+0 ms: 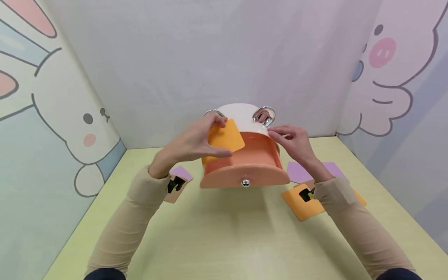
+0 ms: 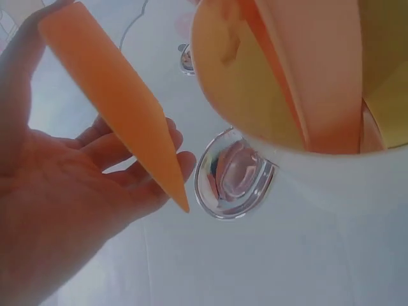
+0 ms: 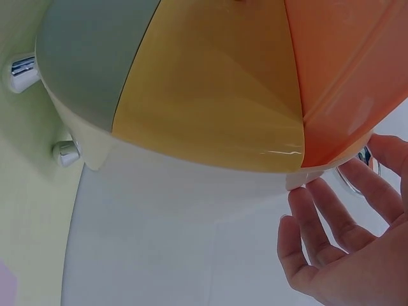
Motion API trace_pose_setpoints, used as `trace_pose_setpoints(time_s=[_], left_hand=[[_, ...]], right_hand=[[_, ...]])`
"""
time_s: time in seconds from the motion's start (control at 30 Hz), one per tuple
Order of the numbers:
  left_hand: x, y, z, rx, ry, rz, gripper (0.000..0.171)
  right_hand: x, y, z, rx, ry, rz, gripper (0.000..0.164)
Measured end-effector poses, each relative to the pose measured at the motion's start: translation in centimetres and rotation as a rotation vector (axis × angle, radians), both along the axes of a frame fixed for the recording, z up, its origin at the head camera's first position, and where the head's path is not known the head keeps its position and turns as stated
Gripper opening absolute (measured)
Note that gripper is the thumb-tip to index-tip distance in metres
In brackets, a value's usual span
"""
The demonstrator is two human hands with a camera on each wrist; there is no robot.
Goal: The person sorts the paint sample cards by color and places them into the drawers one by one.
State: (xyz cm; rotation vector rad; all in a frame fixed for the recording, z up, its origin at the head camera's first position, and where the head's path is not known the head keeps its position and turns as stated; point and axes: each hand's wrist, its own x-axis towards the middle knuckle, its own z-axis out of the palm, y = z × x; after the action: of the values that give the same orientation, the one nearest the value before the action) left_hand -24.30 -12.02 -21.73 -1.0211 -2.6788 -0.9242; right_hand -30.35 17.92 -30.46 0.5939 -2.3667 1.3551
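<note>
A white rounded drawer cabinet with shiny silver ear-shaped parts stands toward the back of the table. Its top drawer, orange-pink with a round silver knob, is pulled out. Above the drawer's left side, my left hand holds an orange square card between thumb and fingers. In the left wrist view that card appears nearly edge-on, with the palm behind it. My right hand grips the cabinet's upper right rim by thumb and fingertips. The right wrist view shows those fingertips against the white shell.
Below the drawer, a yellow front panel and a grey-green one show. Orange cards and purple cards lie on the table at right, partly under my right forearm. A purple card and a tan one lie at left.
</note>
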Motion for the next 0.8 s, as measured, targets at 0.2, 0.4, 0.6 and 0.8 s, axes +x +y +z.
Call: trace_pose_setpoints(time_s=[0.2, 0.4, 0.6, 0.8], left_hand=[[-0.4, 1.7, 0.4, -0.040, -0.061, -0.036, 0.065], [-0.5, 2.9, 0.3, -0.055, -0.082, -0.081, 0.067], [-0.7, 3.6, 0.2, -0.070, -0.064, -0.101, 0.073], [-0.7, 4.1, 0.0, -0.099, -0.042, -0.121, 0.075]], right_hand=[[0.2, 0.0, 0.0, -0.001, -0.004, -0.003, 0.031], [0.2, 0.0, 0.0, -0.007, -0.007, -0.008, 0.031], [0.2, 0.1, 0.1, -0.011, -0.010, -0.021, 0.032], [0.3, 0.2, 0.1, -0.019, -0.005, -0.022, 0.031]])
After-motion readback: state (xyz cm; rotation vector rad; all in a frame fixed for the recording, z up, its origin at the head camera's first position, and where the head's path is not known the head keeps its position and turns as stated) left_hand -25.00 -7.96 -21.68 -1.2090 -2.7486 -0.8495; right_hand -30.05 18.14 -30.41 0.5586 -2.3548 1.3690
